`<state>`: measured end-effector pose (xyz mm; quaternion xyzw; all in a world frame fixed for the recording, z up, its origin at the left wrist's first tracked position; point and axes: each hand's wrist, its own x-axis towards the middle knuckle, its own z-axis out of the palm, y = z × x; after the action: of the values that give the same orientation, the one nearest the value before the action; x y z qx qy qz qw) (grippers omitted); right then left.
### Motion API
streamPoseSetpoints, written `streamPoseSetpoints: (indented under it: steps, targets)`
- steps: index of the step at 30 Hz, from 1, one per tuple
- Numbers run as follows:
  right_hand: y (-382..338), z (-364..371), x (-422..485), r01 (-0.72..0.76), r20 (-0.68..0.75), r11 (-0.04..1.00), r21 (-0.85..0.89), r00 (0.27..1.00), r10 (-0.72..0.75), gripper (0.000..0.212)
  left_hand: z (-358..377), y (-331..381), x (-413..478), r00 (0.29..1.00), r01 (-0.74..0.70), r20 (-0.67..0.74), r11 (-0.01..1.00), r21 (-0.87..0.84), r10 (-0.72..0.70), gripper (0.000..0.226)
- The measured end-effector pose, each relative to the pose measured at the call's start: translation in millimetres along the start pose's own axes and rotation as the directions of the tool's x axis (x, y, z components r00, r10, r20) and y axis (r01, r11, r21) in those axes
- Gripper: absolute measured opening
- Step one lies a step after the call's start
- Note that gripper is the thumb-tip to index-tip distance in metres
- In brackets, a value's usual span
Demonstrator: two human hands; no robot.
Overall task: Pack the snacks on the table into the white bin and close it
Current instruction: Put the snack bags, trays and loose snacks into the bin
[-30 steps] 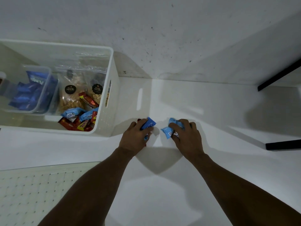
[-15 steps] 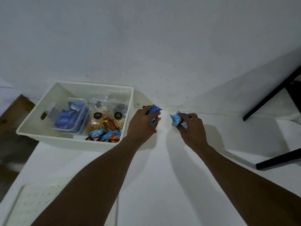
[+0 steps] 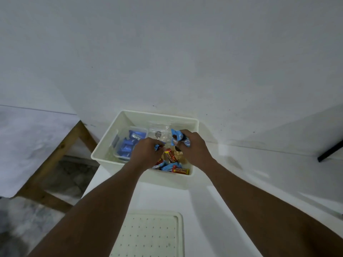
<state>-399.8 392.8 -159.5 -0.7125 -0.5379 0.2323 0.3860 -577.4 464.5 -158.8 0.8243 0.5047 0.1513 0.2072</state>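
The white table (image 3: 241, 184) bears the white bin (image 3: 167, 180) and, on the near side of the bin and apart from it, a flat white lid (image 3: 154, 236) dotted with small holes.

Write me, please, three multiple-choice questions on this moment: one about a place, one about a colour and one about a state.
1. Where is the lid?
A. on the floor
B. on the table, nearer the person than the white bin
C. leaning on the wall

2. What colour are the snacks gripped by the left hand and the right hand?
A. blue
B. green
C. purple

3. The white bin is:
A. closed
B. tipped over
C. open

Answers:
1 B, the perforated lid lies flat on the table on the person's side of the bin.
2 A, blue wrappers stick out of both hands.
3 C, its contents show from above.
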Motion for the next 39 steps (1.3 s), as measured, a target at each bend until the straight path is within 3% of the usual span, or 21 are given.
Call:
streamPoseSetpoints:
  steps: [10, 18, 21, 26, 29, 33, 36, 39]
  targets:
    - [-10.6, 38.1, 10.8, -0.217, 0.015, 0.972, 0.085, 0.976, 0.216, 0.036, 13.8, -39.9, 34.8, 0.940, -0.047, 0.335, 0.998, -0.050, 0.061, 0.029]
    - [-13.8, 46.5, 3.1, -0.322, -0.002, 0.947, 0.011, 0.947, 0.322, 0.031, 12.1, -53.0, 39.3, 0.894, -0.060, 0.436, 0.993, -0.100, 0.098, 0.058]
    - [-24.0, 43.0, -3.1, -0.326, -0.029, 0.945, 0.002, 0.945, 0.326, 0.027, 2.1, -57.5, 34.5, 0.902, -0.046, 0.423, 0.993, -0.105, 0.086, 0.066]
    - [-38.9, 41.0, -17.9, -0.317, -0.059, 0.948, -0.019, 0.947, 0.316, 0.022, -19.6, -60.9, 15.0, 0.925, -0.042, 0.368, 0.988, -0.152, 0.096, 0.056]
    - [-44.4, 41.9, -35.1, -0.301, -0.100, 0.953, -0.017, 0.949, 0.298, 0.012, -28.6, -63.1, -6.4, 0.952, -0.034, 0.294, 0.985, -0.167, 0.083, 0.049]
    - [-45.6, 52.5, -70.3, -0.276, -0.143, 0.960, -0.042, 0.953, 0.267, 0.016, -36.5, -70.2, -46.6, 0.988, -0.052, 0.137, 0.989, -0.136, 0.071, 0.034]
    - [-42.1, 62.4, -105.0, -0.299, -0.110, 0.954, -0.021, 0.949, 0.295, 0.015, -35.2, -80.8, -84.8, 0.999, -0.021, 0.046, 0.992, -0.124, 0.027, 0.030]
    - [-28.2, 75.0, -147.3, -0.346, -0.029, 0.937, -0.037, 0.938, 0.345, 0.011, -28.1, -95.5, -130.4, 0.996, 0.066, 0.067, 0.992, -0.110, -0.058, 0.031]
